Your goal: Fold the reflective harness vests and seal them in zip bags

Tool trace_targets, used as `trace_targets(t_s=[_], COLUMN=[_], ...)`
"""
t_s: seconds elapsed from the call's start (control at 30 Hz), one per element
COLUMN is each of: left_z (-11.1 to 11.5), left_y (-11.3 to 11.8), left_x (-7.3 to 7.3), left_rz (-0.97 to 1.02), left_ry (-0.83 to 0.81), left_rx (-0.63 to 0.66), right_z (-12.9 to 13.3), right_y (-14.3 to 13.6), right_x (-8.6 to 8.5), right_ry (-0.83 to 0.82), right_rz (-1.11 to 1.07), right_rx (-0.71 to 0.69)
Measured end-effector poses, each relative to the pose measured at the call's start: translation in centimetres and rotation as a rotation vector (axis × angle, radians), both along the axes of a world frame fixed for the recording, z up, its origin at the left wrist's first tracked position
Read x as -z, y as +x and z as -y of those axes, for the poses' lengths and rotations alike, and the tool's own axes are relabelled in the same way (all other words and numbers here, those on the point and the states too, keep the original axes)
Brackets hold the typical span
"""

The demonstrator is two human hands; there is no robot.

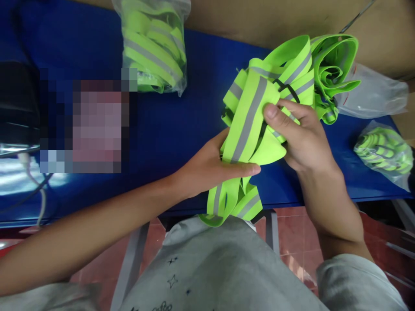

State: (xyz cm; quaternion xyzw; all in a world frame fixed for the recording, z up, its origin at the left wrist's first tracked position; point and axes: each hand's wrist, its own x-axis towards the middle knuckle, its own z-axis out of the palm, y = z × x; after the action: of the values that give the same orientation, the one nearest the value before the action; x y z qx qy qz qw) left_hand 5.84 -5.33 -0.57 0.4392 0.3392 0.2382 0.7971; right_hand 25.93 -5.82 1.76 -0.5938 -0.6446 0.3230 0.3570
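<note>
Both hands hold a loose bundle of yellow-green reflective straps (246,116) over the near edge of the blue surface (168,129), right of the middle. The left hand (207,168) grasps its lower part from the left, thumb across the front and fingers hidden behind the bands. The right hand (304,134) pinches the folds from the right, its thumb pressed on top just beside a black plastic piece (293,93). Loops hang below the left hand towards the person's shirt (223,255).

More straps (337,65) are heaped on the far right; whether they join the held bundle, I cannot tell. A see-through bag (372,93) lies beside them, a small packed bag (384,151) sits to the right, and a fuller one (154,47) lies far left.

The webbing looks light, soft and probably stretchy, not fragile, though its folds could slide apart or snag on the black pieces. A broad grip across the flat stacked bands, thumb on top, should keep the layers together better than pulling one loop.
</note>
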Motion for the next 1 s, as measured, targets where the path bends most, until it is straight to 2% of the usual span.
trace_targets(t_s=[0.1,0.27,0.33,0.4,0.47,0.57,0.67,0.77,0.87,0.93,1.0], left_z=[0.1,0.1,0.0,-0.2,-0.5,-1.0,-1.3,-1.3,-1.0,-0.8,-0.7], left_y=[0.1,0.0,0.0,-0.1,-0.2,-0.5,-0.6,-0.5,-0.4,-0.4,-0.5], left_x=[0.0,0.1,0.1,0.1,0.0,-0.2,-0.2,-0.1,-0.3,-0.6,-0.8], left_rz=[0.086,0.114,0.078,0.052,0.039,0.036,0.04,0.077,0.088,0.085,0.109], left_ry=[-0.056,-0.1,-0.08,-0.059,-0.021,0.128,0.193,-0.001,-0.224,-0.297,-0.289], left_rx=[0.093,0.152,0.136,0.138,0.159,0.206,0.247,0.247,0.263,0.334,0.405], right_z=[0.1,-0.5,-0.7,-0.5,-0.1,0.6,1.0,1.3,1.7,2.0,2.1], right_y=[0.2,0.6,0.5,0.3,0.0,-0.4,-0.9,-1.3,-1.5,-1.4,-1.1], right_x=[-0.2,0.1,0.3,0.3,0.1,-0.2,-0.1,-0.1,-0.8,-1.6,-2.3], right_ry=[-0.039,-0.321,-0.255,-0.064,0.059,0.063,0.051,0.053,0.081,0.092,0.071], right_rz=[-0.138,-0.278,-0.184,-0.035,0.087,0.204,0.274,0.268,0.234,0.19,0.123], right_rx=[0.046,-0.142,-0.133,-0.082,-0.11,-0.287,-0.34,-0.292,-0.185,-0.099,-0.058])
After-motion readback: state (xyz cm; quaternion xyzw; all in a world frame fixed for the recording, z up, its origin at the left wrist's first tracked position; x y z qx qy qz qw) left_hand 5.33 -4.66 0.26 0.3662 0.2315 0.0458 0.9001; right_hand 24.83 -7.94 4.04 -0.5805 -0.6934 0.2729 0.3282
